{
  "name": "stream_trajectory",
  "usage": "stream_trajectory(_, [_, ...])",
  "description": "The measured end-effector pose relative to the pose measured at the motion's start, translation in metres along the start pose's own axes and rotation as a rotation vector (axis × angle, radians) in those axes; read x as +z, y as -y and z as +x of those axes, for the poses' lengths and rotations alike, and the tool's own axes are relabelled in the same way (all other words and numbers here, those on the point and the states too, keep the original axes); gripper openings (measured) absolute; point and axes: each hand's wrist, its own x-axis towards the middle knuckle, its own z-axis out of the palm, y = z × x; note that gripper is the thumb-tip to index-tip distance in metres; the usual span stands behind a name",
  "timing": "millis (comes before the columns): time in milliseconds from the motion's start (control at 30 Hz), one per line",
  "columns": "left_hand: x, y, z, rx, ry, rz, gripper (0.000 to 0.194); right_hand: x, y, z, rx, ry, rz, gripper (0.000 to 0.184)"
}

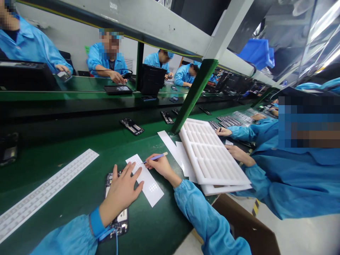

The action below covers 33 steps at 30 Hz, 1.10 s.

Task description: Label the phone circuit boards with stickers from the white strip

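My left hand (124,189), with a blue wrist strap (96,221) at its cuff, lies with fingers spread over a white sticker sheet (151,187). Beneath that hand and wrist is an opened phone (122,221), its inner parts showing and its middle hidden. My right hand (159,164) pinches a slim purple pen-like tool (156,157), tip pointed down at the right edge of the sheet. Small round dots are in rows on the sheet. Whether the tip touches a dot I cannot tell.
A long white label strip (53,187) lies at left. White foam trays (220,159) stand right of my right arm, beside loose white sheets (172,150). Another opened phone (132,126) lies ahead. A green post (195,94) rises there. A co-worker (297,170) sits at right.
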Motion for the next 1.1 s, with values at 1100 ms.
stream_trajectory(1100, [-0.035, 0.021, -0.026, -0.01, -0.184, -0.015, 0.04, 0.017, 0.01, -0.021, -0.023, -0.144, 0.185, 0.028])
